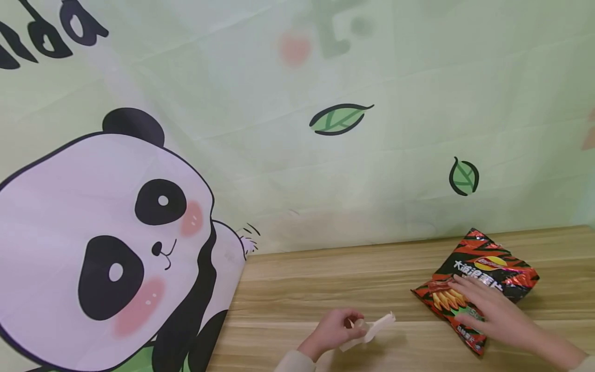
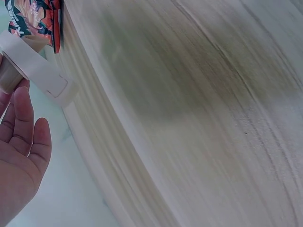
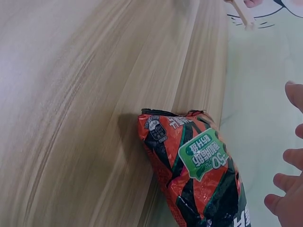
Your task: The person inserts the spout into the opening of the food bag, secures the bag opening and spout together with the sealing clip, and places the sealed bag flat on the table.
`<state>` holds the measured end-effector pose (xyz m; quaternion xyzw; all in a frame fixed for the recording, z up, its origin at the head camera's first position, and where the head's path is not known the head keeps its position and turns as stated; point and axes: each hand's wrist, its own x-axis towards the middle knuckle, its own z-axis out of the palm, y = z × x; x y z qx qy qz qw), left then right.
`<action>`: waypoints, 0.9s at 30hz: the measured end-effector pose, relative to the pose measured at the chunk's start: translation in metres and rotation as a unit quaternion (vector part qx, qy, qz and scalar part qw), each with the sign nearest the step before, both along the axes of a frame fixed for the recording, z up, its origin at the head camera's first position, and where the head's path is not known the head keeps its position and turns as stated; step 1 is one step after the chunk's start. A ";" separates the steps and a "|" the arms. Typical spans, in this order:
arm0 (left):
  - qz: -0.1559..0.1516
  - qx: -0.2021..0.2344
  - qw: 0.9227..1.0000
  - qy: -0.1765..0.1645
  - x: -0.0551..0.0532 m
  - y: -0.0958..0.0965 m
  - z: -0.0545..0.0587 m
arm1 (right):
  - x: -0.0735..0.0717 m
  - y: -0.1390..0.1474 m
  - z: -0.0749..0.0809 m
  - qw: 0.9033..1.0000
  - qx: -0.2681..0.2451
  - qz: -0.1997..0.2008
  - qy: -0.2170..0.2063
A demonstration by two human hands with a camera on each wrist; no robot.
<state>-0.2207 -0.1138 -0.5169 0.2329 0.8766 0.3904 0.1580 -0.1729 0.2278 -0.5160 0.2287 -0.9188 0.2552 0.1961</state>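
Note:
My left hand (image 1: 331,330) pinches a white strip-like plastic piece (image 1: 380,326) just above the wooden table. In the left wrist view this piece (image 2: 40,73) has a rounded outline near its end and a short greyish-beige cylinder by the fingers; its exact kind is unclear. To the right, a red and black bag of potato chips (image 1: 504,271) lies at an angle. Over its lower right part is my right hand (image 1: 504,315), fingers extended. The right wrist view has those fingers (image 3: 296,158) spread beside the bag (image 3: 203,175); whether they touch it I cannot tell.
The wood-grain table (image 1: 288,294) meets a pale green cloth backdrop (image 1: 260,129) behind it. A large panda (image 1: 116,206) is printed on the cloth at left, with leaf drawings (image 1: 341,120) at the middle and right.

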 end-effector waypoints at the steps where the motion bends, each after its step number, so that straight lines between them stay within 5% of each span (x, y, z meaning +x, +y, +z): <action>1: -0.004 0.000 1.000 0.002 0.000 0.001 0.001 | 0.000 -0.001 0.000 1.000 0.002 0.002 0.008; 16: -0.042 -0.009 0.998 0.042 0.004 0.013 0.014 | -0.004 -0.015 0.002 0.994 0.012 0.057 0.092; 27: -0.067 -0.004 0.995 0.070 0.005 0.020 0.009 | -0.004 -0.029 -0.002 0.988 0.011 0.090 0.125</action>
